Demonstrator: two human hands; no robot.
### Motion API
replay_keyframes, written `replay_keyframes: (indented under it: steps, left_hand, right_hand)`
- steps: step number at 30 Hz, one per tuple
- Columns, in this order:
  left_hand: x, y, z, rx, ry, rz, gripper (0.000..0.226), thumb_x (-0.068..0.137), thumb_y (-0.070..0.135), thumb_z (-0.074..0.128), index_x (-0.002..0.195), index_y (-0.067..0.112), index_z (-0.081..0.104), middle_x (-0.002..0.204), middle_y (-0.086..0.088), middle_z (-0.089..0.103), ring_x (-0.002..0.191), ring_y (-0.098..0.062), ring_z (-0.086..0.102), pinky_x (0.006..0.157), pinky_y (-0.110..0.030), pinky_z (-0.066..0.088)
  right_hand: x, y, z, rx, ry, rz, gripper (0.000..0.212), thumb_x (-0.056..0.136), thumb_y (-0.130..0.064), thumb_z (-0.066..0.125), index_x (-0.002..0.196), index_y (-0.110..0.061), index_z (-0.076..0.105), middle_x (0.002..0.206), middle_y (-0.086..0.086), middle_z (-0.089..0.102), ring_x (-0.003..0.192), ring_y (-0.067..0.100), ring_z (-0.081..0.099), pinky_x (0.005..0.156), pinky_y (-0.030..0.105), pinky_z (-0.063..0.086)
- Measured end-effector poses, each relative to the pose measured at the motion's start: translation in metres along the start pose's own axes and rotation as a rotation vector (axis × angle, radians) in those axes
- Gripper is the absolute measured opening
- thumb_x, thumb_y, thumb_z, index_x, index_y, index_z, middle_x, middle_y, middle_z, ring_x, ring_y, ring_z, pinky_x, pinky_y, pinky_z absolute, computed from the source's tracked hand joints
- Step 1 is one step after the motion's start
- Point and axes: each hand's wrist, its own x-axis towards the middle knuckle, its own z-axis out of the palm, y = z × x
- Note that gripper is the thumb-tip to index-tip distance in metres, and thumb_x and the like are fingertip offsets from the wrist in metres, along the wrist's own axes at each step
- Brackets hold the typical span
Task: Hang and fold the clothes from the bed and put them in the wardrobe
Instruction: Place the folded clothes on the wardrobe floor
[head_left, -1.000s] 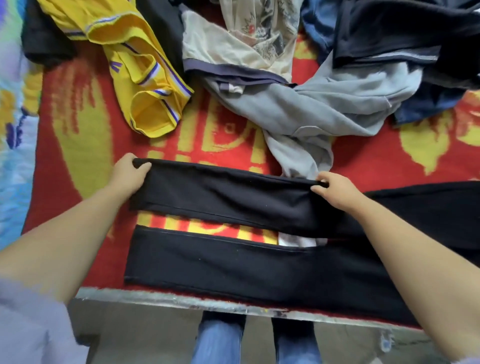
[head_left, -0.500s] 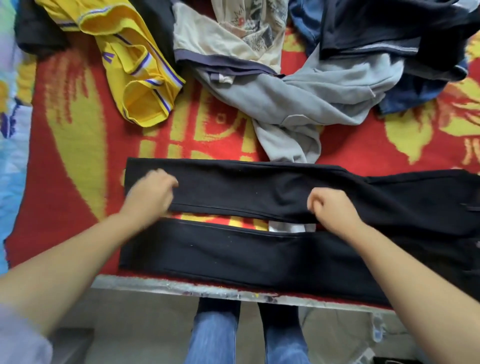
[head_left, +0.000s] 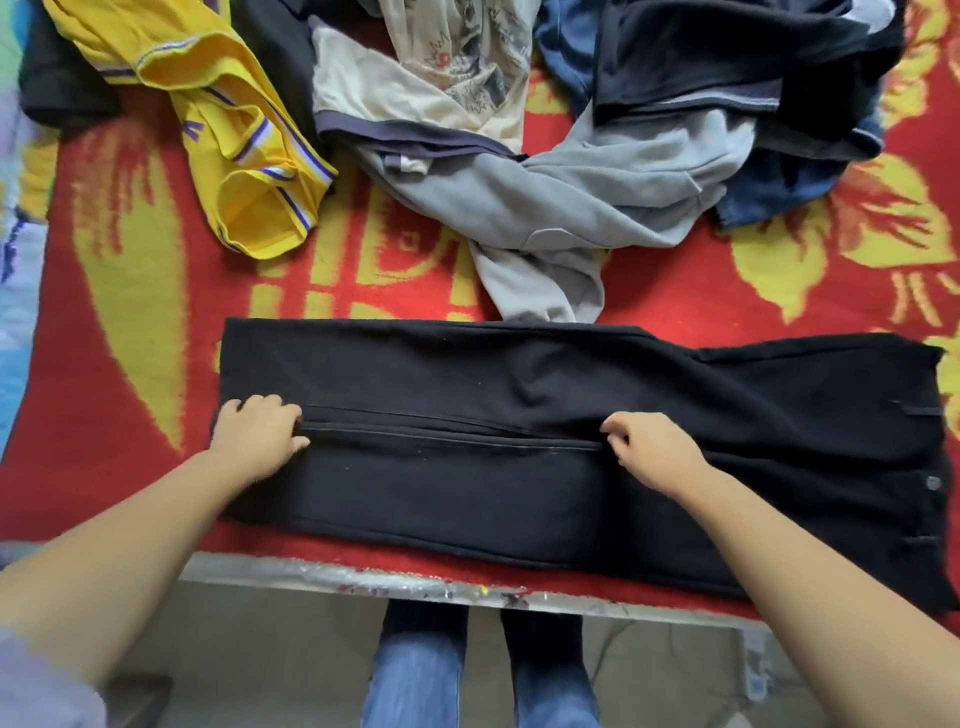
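I am pinching the black trousers (head_left: 519, 415) at their inner seams with my left hand (head_left: 260, 436) and right hand (head_left: 654, 452), fingers curled, trousers lying lengthwise along the bed edge (head_left: 363, 582), waistband pointing right.

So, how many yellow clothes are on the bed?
1: a yellow jersey with purple-white trim lies at the far left of the pile. Others may be hidden under the heap.

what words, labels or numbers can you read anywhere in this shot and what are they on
None can be read for certain.
Cream t-shirt: a printed graphic with marks that may be lettering, too small and creased to read.
Yellow jersey: a purple mark near its side, folded over, not legible.
Red blanket: large yellow shapes that could be characters, partly covered by the black trousers and the grey garment, not readable.
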Motion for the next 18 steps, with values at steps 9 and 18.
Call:
replay_keyframes:
  steps: [9, 18]
  left_hand:
    - [0.076, 0.001, -0.066, -0.168, 0.213, 0.011, 0.052, 0.082, 0.007, 0.062, 0.132, 0.005, 0.046, 0.134, -0.020, 0.045, 0.123, -0.037, 0.043, 0.102, -0.046, 0.032]
    - [0.000, -0.029, -0.057, -0.266, 0.522, 0.182, 0.026, 0.065, -0.005, 0.070, 0.084, 0.004, 0.055, 0.080, -0.015, 0.055, 0.077, -0.038, 0.055, 0.068, -0.045, 0.040]
  right_hand:
    - [0.085, -0.011, -0.088, -0.257, 0.036, 0.025, 0.043, 0.090, -0.013, 0.050, 0.133, -0.017, 0.048, 0.132, 0.014, 0.050, 0.115, 0.035, 0.053, 0.091, 0.042, 0.046]
    - [-0.008, 0.020, -0.082, -0.150, 0.150, -0.158, 0.024, 0.086, -0.018, 0.065, 0.110, -0.018, 0.062, 0.100, 0.002, 0.058, 0.095, 0.031, 0.060, 0.077, 0.035, 0.044]
